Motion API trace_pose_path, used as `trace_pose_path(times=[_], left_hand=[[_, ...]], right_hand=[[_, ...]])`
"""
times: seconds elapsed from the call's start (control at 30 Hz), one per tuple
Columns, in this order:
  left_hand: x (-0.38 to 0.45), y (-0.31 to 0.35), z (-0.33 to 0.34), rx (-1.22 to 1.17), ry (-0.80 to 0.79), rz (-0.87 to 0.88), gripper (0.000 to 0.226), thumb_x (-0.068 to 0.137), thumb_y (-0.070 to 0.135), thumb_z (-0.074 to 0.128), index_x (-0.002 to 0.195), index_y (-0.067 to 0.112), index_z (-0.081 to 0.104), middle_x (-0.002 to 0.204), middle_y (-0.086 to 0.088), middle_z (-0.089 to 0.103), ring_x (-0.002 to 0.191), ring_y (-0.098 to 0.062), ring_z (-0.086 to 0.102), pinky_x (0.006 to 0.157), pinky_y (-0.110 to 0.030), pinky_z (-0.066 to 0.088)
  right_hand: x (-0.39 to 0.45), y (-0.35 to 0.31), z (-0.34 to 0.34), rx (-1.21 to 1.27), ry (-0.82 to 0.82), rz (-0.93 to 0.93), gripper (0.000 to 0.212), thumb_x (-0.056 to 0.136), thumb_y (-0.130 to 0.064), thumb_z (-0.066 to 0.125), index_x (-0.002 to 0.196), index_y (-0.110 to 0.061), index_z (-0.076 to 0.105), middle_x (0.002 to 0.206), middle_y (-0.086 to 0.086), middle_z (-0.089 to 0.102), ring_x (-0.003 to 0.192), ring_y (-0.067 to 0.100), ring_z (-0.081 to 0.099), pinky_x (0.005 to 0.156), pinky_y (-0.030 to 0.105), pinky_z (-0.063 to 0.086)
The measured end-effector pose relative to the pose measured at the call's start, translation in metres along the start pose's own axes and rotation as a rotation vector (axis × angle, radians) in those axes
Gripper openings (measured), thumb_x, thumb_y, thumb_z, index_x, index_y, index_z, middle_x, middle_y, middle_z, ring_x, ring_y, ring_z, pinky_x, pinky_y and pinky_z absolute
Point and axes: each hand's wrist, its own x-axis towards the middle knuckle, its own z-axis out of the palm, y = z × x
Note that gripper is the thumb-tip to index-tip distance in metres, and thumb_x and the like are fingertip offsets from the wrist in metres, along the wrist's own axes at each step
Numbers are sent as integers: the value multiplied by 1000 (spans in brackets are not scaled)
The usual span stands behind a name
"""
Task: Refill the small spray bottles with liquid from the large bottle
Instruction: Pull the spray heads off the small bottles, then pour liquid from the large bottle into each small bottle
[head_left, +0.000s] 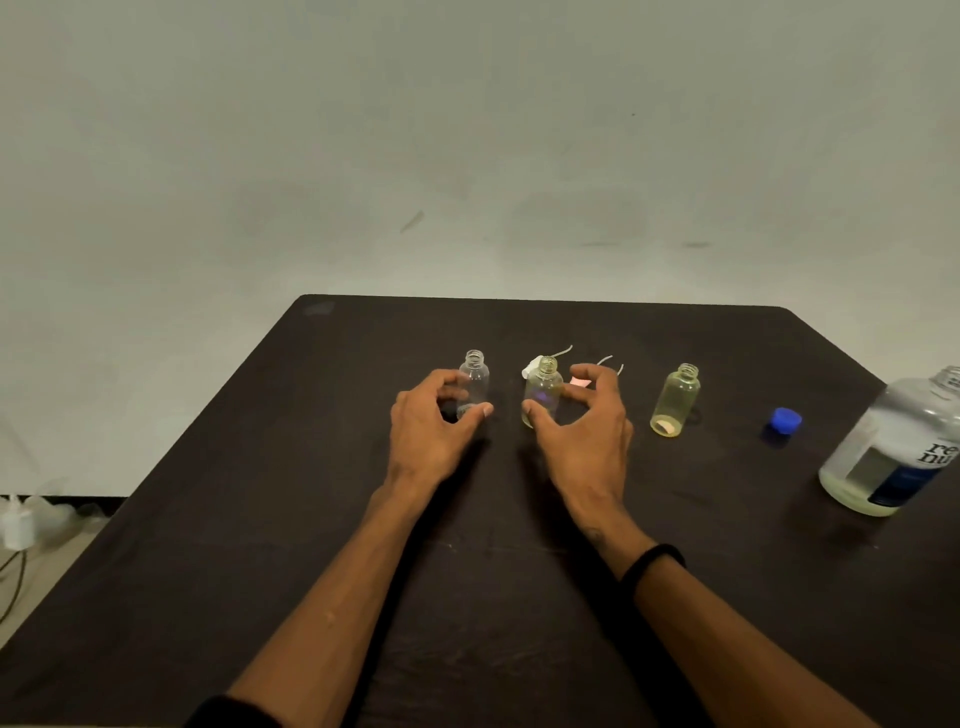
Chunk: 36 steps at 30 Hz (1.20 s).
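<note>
Dark desk (519, 597) carries three uncapped small bottles. Left hand (434, 428) cups the clear bottle (474, 382), fingers spread; right hand (584, 431) curls loosely, unclosed, around the middle bottle (543, 389).

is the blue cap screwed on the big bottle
No, the blue cap lies on the table to the left of the large bottle, whose neck is open.

Dark table (519, 649), pale wall (467, 130), black wristband (652, 564), floor cable (13, 582).
</note>
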Motion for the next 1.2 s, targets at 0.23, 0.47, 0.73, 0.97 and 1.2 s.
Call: trace_pose_path(times=[0.23,0.47,0.73,0.97,1.2], left_hand=[[-1,-1,4,15,18,-23,67,76,45,90,134,25,63,115,8,72,121,-20,62,104,-42,53],[-35,24,6,43,338,436,28,90,43,80,98,26,60,87,16,57,76,-7,53,69,-22,46],[-90,88,87,-207,-18,562,26,91,32,80,112,30,66,92,15,62,75,-13,62,70,-12,47],[-86,110,153,-13,-81,254,91,90,37,78,164,19,27,153,-4,33,137,-21,38,114,-32,35],[-59,123,181,-64,-152,113,85,96,37,73,162,10,28,167,-7,32,157,-23,24,127,-38,25]], right_hand=[[3,-2,-1,2,-46,24,63,78,-28,92,129,-31,55,120,-12,73,95,5,64,98,45,55],[-13,15,-39,94,2,-34,43,79,-38,90,109,-37,59,102,-19,73,78,1,65,78,32,55],[-7,51,-162,-29,302,-441,21,90,-13,82,98,-19,64,92,-3,57,64,13,54,57,21,45],[25,92,-240,-63,520,-188,84,73,-36,94,142,-24,47,142,-3,44,127,21,51,100,27,50],[52,119,-241,28,289,-46,94,67,-41,98,144,-37,45,133,-18,56,119,5,59,96,17,49]])
